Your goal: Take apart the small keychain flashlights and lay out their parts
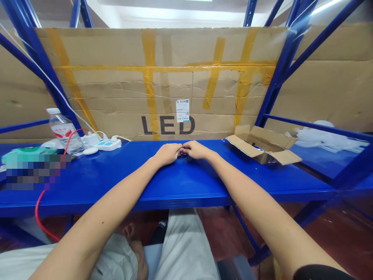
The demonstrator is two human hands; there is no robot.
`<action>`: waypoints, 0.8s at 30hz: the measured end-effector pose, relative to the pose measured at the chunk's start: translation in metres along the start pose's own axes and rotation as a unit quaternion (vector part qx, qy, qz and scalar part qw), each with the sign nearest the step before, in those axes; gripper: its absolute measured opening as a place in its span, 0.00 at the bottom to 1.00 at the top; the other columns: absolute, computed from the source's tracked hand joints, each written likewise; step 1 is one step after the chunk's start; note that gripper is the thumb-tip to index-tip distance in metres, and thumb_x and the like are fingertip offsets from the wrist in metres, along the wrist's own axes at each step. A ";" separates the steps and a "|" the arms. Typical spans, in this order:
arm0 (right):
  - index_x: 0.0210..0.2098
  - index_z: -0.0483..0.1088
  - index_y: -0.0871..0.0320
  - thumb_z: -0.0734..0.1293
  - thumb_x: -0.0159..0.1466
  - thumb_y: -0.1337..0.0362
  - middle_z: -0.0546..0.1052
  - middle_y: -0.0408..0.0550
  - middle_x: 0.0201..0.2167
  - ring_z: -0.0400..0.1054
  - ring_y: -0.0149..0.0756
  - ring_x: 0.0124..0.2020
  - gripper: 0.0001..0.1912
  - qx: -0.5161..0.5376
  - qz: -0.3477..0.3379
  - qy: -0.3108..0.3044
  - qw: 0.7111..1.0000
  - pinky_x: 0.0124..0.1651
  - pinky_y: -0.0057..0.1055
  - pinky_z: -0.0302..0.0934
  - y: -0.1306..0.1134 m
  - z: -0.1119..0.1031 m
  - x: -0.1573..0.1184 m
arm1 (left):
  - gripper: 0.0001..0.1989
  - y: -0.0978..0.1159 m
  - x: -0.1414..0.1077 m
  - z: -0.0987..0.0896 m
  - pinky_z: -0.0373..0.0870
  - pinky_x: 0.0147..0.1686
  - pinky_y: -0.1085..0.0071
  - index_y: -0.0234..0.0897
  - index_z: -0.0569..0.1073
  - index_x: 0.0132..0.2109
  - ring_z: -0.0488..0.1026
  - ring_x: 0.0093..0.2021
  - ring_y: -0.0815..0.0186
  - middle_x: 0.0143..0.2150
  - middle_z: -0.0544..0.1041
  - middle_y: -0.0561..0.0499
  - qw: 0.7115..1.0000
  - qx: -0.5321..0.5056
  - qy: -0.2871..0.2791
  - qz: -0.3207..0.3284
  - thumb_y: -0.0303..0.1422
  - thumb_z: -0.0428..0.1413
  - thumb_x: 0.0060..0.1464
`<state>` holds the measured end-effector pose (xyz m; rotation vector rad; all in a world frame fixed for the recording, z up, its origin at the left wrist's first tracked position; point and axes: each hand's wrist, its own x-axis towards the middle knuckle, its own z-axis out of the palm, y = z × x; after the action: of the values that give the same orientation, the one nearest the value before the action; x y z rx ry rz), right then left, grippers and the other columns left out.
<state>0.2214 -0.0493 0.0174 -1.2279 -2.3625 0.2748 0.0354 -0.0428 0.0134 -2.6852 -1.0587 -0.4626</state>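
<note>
Both arms reach out to the middle of the blue tabletop (180, 182), where my hands meet. My left hand (168, 154) has its fingers curled around the left side of a small, shiny, dark reddish thing (183, 152). From the other side my right hand (197, 150) closes on the same thing with its fingertips. Most of it is hidden by the fingers, so its kind cannot be made out. It is low, at or just above the tabletop.
An open cardboard box (264, 146) with small items inside stands to the right. At the left are a plastic bottle (65, 130), a white power strip (107, 144), a red cable (37, 210) and a green packet (29, 153). A large taped cardboard sheet (122, 93) rises behind, between blue posts (276, 85).
</note>
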 end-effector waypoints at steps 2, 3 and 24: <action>0.36 0.76 0.62 0.61 0.66 0.64 0.80 0.48 0.35 0.69 0.35 0.35 0.12 0.006 -0.008 0.010 1.000 0.36 0.26 0.56 -0.001 0.001 0.000 | 0.16 -0.001 -0.001 -0.001 0.67 0.41 0.65 0.38 0.71 0.45 0.75 0.44 0.57 0.45 0.78 0.44 1.000 -0.003 -0.005 -0.011 0.36 0.40 0.66; 0.36 0.76 0.62 0.61 0.66 0.64 0.80 0.48 0.34 0.69 0.35 0.34 0.12 0.009 -0.012 0.015 1.000 0.36 0.27 0.56 -0.002 0.001 0.000 | 0.17 -0.001 -0.001 -0.001 0.67 0.41 0.64 0.38 0.71 0.45 0.75 0.44 0.56 0.45 0.78 0.43 1.000 -0.005 -0.006 -0.016 0.36 0.39 0.66; 0.27 0.68 0.59 0.61 0.61 0.66 0.71 0.44 0.19 0.63 0.32 0.22 0.09 0.007 0.072 -0.045 0.996 0.27 0.28 0.51 -0.005 -0.008 -0.005 | 0.14 -0.010 -0.011 -0.020 0.67 0.41 0.65 0.44 0.76 0.43 0.75 0.41 0.57 0.41 0.80 0.49 0.996 -0.064 -0.028 -0.057 0.36 0.47 0.59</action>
<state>0.2242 -0.0572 0.0251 -1.4093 -2.3460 0.4012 0.0161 -0.0487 0.0292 -2.7740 -1.2446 -0.4947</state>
